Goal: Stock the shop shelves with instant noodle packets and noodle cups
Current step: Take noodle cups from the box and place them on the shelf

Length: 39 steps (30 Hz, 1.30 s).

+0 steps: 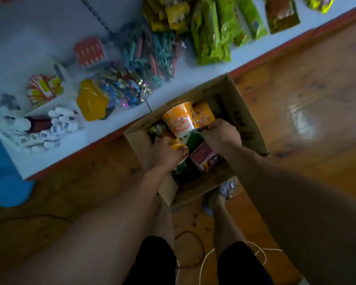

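An open cardboard box (pixel 243 118) stands on the wooden floor against the low shelf. Inside it an orange noodle cup (pixel 179 119) lies tilted, with a second orange cup (pixel 203 115) behind it. Green packets (pixel 193 139) and a dark red packet (pixel 206 159) lie lower in the box. My left hand (pixel 164 155) reaches into the box and grips a yellow-lidded noodle cup (pixel 180 150). My right hand (pixel 222 136) is curled down among the packets beside the orange cups; what its fingers hold is hidden.
The light blue shelf (pixel 111 128) with a red edge carries green noodle packets (pixel 216 31), clothes pegs (pixel 152 54), shiny wrapped sweets (pixel 123 89), a yellow lid and white bottles (pixel 56 128). A blue tub (pixel 4 177) stands at the left. My feet and loose cords are below the box.
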Tool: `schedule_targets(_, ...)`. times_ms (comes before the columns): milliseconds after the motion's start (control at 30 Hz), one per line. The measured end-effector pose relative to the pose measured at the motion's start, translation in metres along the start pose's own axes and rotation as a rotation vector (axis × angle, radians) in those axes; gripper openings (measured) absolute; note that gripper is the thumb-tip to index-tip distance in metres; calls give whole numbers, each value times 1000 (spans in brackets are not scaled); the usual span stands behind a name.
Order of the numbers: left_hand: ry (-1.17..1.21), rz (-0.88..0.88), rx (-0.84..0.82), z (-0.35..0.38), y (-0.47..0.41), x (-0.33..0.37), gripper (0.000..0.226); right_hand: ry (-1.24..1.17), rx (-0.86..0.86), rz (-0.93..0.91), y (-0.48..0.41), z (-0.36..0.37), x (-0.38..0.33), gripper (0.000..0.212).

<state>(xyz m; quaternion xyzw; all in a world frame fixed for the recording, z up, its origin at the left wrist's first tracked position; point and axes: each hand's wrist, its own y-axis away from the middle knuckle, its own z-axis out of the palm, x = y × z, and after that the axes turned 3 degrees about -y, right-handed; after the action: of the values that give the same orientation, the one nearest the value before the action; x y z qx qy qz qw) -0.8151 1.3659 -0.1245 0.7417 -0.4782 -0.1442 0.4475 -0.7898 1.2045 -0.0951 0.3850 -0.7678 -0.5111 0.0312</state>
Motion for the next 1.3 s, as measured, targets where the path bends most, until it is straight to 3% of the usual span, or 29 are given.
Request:
schedule_targets(133, 72, -127, -68, 37, -68, -10, 68, -88, -18, 35, -54, 35, 26, 38)
schedule_targets(300, 390, -248, -52, 56, -129, -5, 81, -269, 24, 71, -109, 63, 37, 45)
schedule_targets(467, 590, -306, -63, 58, -160, -2, 103, -368, -4, 77, -148, 77, 35, 53)
schedule_targets(600, 598, -307, -98, 57, -161, 0, 112, -389, -80, 71, -150, 84, 33, 49)
schedule_targets(833, 538, -226, -100, 43, -110, 16, 87, -373, -74, 68, -102, 56, 46, 37)
schedule_targets(1000, 549, -193, -111, 24, -44, 36, 120, -367, -24, 86, -44, 14, 45, 45)
schedule_targets(1167, 616, -81, -73, -3, 31, 56, 101, -385, 19, 49, 25, -39, 34, 34)
schedule_targets(1300, 653, -16, -16, -30, 83, 78, 117, -395, 86, -12, 77, -75, 17, 32)
